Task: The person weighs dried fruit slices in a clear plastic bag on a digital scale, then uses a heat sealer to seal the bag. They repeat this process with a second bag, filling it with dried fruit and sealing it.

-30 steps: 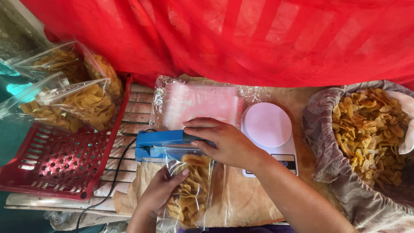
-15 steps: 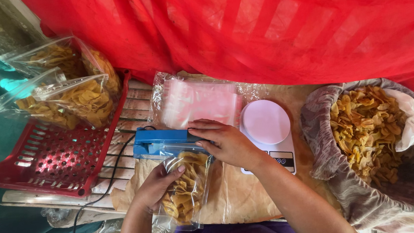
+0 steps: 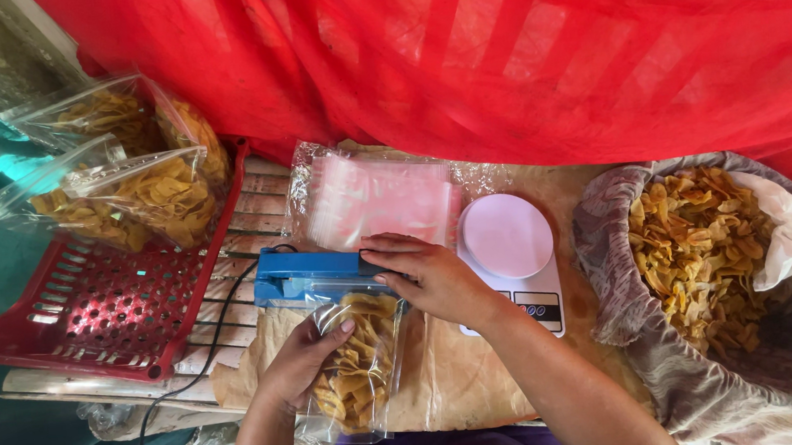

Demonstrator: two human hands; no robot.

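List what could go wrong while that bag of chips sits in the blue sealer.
1. The right hand presses the blue sealer bar; fingers near the seam may get burned.
2. Chips in the bag sit high near the mouth; one caught in the seam could spoil the seal.
3. The black cord trails off the table edge and might snag.

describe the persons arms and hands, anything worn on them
Both forearms are bare as far as the frame shows: no sleeves, gloves, watch or bracelets. The left hand and right hand show no rings that I can make out. Fingernails are short and unpainted. A bit of purple clothing shows at the bottom edge, between the arms.
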